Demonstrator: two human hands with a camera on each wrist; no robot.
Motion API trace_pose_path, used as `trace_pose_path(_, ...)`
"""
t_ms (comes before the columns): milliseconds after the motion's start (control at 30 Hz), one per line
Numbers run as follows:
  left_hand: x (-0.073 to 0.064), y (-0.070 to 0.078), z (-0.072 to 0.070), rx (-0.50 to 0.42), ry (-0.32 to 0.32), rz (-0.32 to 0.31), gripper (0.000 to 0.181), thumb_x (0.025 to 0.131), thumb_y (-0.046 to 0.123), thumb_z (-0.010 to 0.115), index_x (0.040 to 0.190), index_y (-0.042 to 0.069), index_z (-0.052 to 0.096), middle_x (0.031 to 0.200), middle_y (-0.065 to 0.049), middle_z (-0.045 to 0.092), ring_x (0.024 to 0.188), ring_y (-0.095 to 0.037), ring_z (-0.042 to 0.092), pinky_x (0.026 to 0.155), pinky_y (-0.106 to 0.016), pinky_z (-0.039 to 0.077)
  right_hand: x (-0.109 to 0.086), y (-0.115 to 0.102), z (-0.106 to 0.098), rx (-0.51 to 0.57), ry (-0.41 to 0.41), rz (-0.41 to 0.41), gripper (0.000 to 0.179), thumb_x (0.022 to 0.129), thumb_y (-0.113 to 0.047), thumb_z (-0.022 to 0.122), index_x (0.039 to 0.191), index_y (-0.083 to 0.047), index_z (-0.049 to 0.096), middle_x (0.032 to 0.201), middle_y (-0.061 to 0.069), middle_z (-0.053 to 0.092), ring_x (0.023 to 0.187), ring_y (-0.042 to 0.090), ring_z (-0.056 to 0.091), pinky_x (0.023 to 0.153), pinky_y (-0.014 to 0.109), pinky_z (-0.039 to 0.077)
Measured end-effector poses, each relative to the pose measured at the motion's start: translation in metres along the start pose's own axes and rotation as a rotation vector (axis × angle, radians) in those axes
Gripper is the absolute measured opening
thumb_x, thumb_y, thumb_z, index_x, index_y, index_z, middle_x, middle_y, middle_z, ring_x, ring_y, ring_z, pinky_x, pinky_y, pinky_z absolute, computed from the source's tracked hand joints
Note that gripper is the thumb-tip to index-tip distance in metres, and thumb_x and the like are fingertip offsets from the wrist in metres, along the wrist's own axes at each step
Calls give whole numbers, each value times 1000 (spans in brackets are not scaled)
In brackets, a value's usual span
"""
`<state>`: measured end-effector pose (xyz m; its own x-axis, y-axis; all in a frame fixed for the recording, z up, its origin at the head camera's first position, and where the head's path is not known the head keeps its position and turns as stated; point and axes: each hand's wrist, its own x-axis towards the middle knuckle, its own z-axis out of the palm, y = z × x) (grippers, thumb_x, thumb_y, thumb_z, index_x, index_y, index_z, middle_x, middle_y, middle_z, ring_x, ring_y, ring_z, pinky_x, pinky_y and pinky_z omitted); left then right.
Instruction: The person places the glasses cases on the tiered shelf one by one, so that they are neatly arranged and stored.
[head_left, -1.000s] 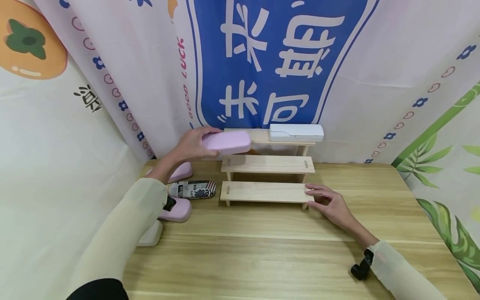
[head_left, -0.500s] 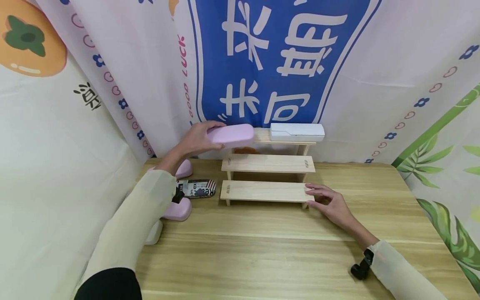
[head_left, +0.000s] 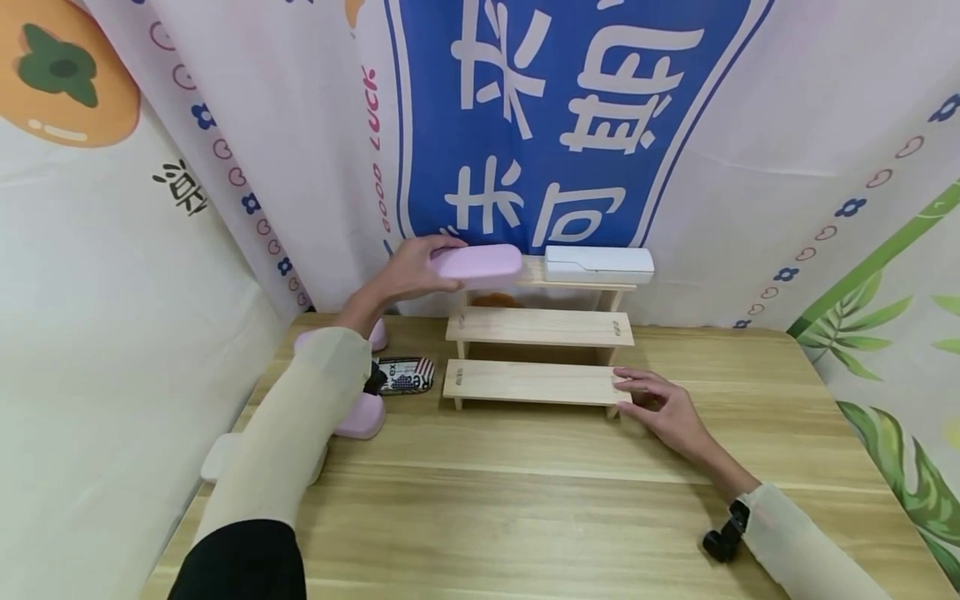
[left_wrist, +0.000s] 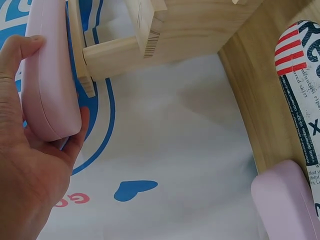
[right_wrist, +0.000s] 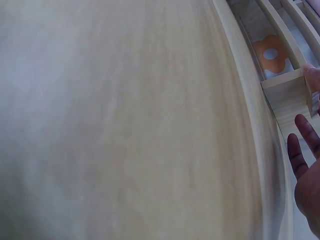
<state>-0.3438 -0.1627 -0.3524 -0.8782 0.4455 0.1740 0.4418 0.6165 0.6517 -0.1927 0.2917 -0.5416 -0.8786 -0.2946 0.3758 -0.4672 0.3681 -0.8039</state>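
Observation:
A pink glasses case [head_left: 480,264] is gripped by my left hand [head_left: 412,271], thumb on one side and fingers on the other. It is at the left part of the top step of a three-step wooden stand [head_left: 540,326]. In the left wrist view, the pink glasses case [left_wrist: 50,95] is next to the top board; whether it touches is hard to tell. On the top step's right part lies a white case [head_left: 600,263]. My right hand [head_left: 667,412] holds the right end of the lowest step between thumb and fingers; the right wrist view shows the hand [right_wrist: 310,185] only partly.
Left of the stand, partly behind my left arm, lie a printed case [head_left: 407,375], a pink case [head_left: 363,417], another pink case [head_left: 379,335] and a white case [head_left: 217,456]. A printed cloth [head_left: 735,208] hangs directly behind the stand. The wooden table [head_left: 540,500] extends toward me.
My left hand has carried the pink glasses case to the right and slightly up, closer to the white case on the top step. The right hand keeps its place at the lowest step.

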Motion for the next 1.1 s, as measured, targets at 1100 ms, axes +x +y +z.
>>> trace_pose_path(1100, 22, 3, 5, 37, -51, 5, 69, 81, 28, 89, 144, 10, 66, 143, -15, 62, 122, -32, 51, 103, -48, 43, 0, -3, 2, 21, 6, -5, 35, 90, 1, 82, 122, -10, 79, 143, 14, 67, 134, 5, 58, 88, 18, 55)
